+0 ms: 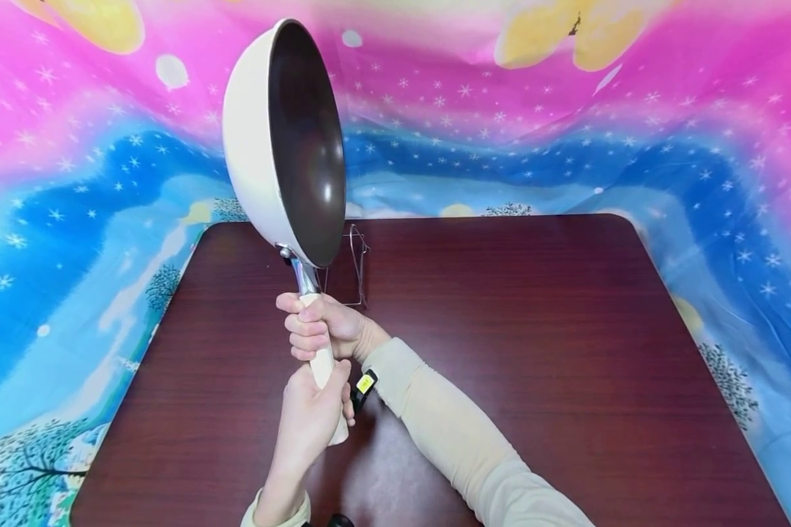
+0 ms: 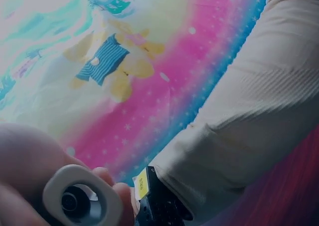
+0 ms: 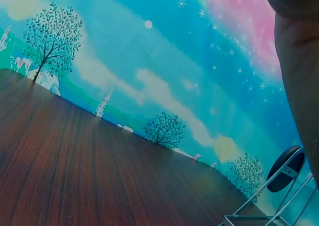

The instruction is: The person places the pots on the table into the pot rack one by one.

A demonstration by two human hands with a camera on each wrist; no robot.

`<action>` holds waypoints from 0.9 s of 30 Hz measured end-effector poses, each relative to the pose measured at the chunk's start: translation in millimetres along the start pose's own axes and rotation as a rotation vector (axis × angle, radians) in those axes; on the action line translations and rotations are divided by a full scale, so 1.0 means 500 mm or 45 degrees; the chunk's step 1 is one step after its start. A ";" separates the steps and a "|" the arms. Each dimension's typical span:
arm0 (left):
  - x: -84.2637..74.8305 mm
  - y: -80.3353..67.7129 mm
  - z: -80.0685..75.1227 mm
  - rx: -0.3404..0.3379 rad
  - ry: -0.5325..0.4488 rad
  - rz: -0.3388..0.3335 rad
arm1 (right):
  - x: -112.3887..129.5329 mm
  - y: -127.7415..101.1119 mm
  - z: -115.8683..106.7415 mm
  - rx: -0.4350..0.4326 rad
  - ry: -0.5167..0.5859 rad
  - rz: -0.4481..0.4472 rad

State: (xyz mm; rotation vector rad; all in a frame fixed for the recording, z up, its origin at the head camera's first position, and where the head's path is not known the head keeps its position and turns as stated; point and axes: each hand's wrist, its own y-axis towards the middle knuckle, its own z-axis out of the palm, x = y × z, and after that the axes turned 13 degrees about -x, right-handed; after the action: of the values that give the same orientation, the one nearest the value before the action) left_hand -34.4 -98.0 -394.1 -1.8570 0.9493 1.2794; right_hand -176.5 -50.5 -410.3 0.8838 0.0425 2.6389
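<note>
Left hand (image 1: 310, 417) wraps the bottom of the cream handle, right hand (image 1: 319, 327) grips just above it, so the cream frying pan with dark non-stick inside (image 1: 283, 143) is upright over the dark wooden table (image 1: 534, 351), thin wire rack (image 1: 356, 267) behind.

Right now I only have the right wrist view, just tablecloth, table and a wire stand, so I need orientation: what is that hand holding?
Observer: The right hand grips the cream handle of a frying pan, near its metal neck.
Operator: And the other hand?
Observer: The left hand grips the same handle lower down, near its end.
Operator: How does the pan sit?
Observer: Raised above the table, nearly on edge, its dark inside facing right.
</note>
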 end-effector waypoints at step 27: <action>0.001 -0.012 0.027 -0.188 0.394 0.251 | -0.016 -0.017 -0.042 0.026 0.092 -0.043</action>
State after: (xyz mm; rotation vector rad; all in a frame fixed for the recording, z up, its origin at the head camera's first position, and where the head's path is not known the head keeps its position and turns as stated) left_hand -35.1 -83.6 -397.9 -2.1640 1.2560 1.2240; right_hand -180.2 -43.5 -433.1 0.7869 0.1018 2.6425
